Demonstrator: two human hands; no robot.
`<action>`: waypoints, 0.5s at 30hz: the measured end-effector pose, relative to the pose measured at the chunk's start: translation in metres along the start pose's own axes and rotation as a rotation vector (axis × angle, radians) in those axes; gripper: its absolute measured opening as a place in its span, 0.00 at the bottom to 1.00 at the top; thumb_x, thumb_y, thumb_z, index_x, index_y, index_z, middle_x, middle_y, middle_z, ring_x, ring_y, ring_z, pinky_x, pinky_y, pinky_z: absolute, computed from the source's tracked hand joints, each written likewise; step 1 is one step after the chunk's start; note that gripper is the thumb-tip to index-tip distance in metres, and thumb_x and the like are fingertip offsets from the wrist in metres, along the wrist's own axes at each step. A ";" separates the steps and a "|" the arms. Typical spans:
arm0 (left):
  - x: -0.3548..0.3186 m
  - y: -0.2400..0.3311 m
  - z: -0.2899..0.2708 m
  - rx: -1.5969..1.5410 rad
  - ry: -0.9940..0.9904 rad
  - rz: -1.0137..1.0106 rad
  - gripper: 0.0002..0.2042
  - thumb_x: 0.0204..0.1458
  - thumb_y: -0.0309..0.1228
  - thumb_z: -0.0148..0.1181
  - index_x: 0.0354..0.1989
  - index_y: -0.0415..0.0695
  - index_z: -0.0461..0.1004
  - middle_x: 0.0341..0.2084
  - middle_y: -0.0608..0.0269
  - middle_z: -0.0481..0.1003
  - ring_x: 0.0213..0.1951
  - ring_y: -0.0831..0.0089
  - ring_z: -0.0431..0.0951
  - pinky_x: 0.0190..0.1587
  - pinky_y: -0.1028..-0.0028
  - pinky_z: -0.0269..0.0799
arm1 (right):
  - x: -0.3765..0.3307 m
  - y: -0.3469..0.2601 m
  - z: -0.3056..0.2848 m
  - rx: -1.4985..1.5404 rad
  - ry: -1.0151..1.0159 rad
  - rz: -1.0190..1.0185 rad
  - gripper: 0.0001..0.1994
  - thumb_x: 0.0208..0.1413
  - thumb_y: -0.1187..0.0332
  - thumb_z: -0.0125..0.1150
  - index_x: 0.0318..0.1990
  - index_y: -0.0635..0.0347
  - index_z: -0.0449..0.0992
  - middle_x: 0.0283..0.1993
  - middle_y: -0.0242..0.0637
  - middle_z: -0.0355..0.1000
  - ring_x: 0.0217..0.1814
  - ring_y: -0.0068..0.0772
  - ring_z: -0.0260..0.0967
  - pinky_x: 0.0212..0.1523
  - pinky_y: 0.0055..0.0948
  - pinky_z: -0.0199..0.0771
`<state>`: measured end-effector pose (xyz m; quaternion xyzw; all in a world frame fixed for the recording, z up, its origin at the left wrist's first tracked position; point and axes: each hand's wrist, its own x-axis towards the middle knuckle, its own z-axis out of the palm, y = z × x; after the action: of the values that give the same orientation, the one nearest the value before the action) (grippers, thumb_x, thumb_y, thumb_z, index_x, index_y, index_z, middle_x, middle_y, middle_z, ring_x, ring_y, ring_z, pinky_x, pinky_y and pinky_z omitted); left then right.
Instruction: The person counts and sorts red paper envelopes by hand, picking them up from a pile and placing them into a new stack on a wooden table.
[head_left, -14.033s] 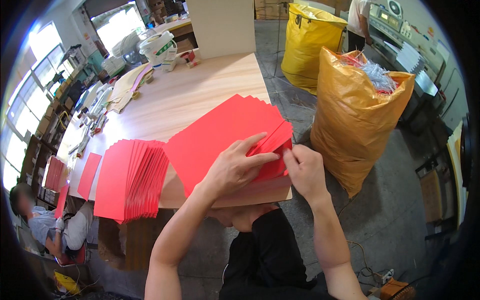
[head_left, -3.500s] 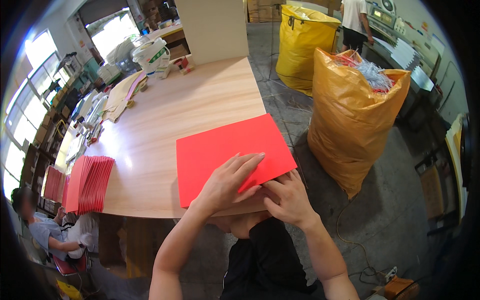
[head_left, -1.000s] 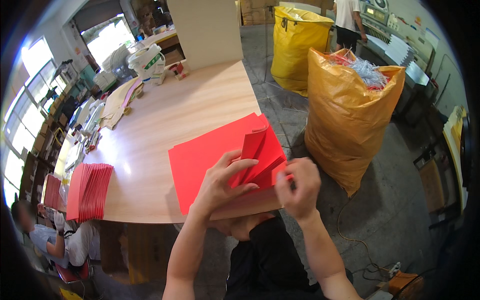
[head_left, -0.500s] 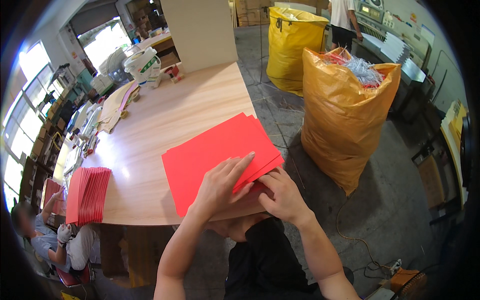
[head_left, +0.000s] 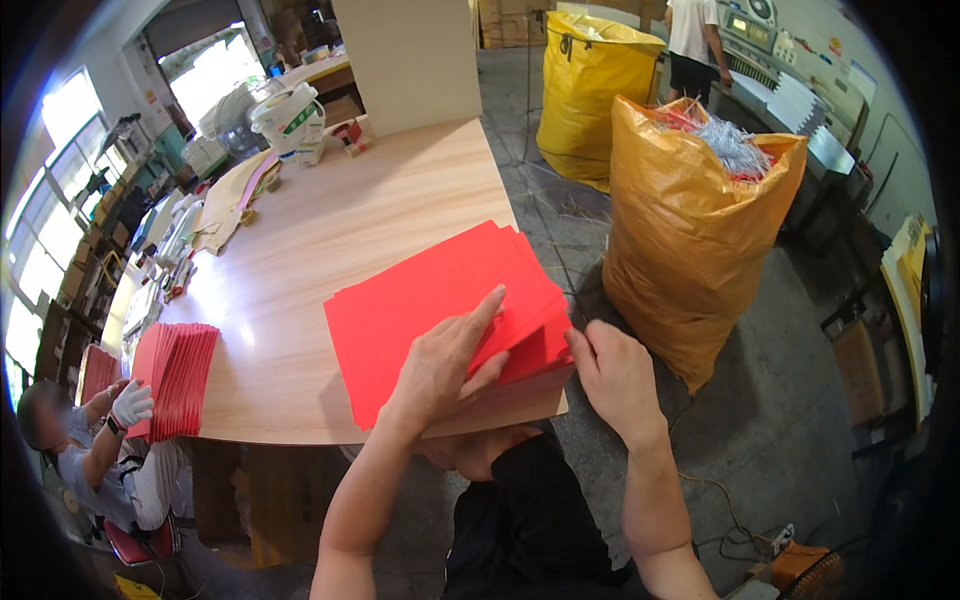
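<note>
Bright red blazes across the sheets (head_left: 430, 285), red too on the left-hand stack (head_left: 178, 375), and pale brown grain streaks the table (head_left: 380, 185)! There's an orange sack (head_left: 690, 240) with silvery, red-flecked shreds (head_left: 737, 148), a yellow sack (head_left: 595, 110), a white bucket (head_left: 288, 122) marked green.

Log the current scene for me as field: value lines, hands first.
Left hand: spread on top of the red sheets
Right hand: fingertips at their right edge; grip unclear
Surface: wood-grain table
Table's left end: second red stack, co-worker's gloved hand at its left edge
Table's far side: white bucket
Floor, right: orange sack, yellow sack beyond
</note>
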<state>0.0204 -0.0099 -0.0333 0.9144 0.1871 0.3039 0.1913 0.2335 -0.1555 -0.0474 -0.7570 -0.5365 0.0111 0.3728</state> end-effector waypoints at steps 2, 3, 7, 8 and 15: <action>-0.006 -0.004 -0.003 -0.020 0.057 0.006 0.29 0.65 0.33 0.65 0.76 0.50 0.71 0.64 0.49 0.79 0.56 0.51 0.83 0.59 0.55 0.81 | 0.012 -0.044 -0.004 0.200 0.045 0.059 0.20 0.69 0.55 0.70 0.32 0.60 0.71 0.29 0.46 0.74 0.32 0.57 0.77 0.33 0.50 0.75; -0.005 -0.006 -0.005 -0.032 0.079 0.032 0.28 0.65 0.30 0.64 0.75 0.53 0.73 0.65 0.49 0.78 0.57 0.51 0.83 0.59 0.55 0.81 | 0.013 -0.056 0.001 0.204 0.064 -0.001 0.21 0.69 0.55 0.69 0.31 0.61 0.71 0.30 0.47 0.75 0.31 0.58 0.76 0.33 0.50 0.75; -0.001 -0.007 -0.001 -0.095 0.033 0.047 0.23 0.65 0.24 0.60 0.67 0.61 0.81 0.69 0.49 0.75 0.59 0.51 0.83 0.59 0.54 0.82 | 0.025 -0.033 0.027 0.624 0.056 0.133 0.20 0.72 0.58 0.67 0.32 0.62 0.71 0.25 0.40 0.73 0.25 0.39 0.75 0.28 0.43 0.74; -0.002 -0.009 -0.001 -0.094 0.035 0.039 0.22 0.64 0.24 0.61 0.64 0.60 0.82 0.69 0.49 0.74 0.59 0.52 0.84 0.59 0.55 0.82 | 0.028 -0.033 0.021 0.986 -0.064 0.346 0.20 0.73 0.58 0.67 0.32 0.63 0.71 0.24 0.38 0.71 0.23 0.32 0.74 0.26 0.41 0.73; -0.002 -0.011 -0.006 -0.094 0.020 0.038 0.18 0.55 0.36 0.77 0.55 0.56 0.85 0.70 0.52 0.74 0.59 0.52 0.85 0.59 0.56 0.83 | 0.032 -0.029 0.021 0.920 -0.078 0.297 0.18 0.73 0.59 0.64 0.28 0.56 0.76 0.20 0.25 0.68 0.21 0.21 0.70 0.22 0.23 0.64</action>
<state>0.0125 -0.0003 -0.0348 0.9047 0.1570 0.3252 0.2262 0.2152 -0.1133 -0.0329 -0.5810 -0.3757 0.3286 0.6429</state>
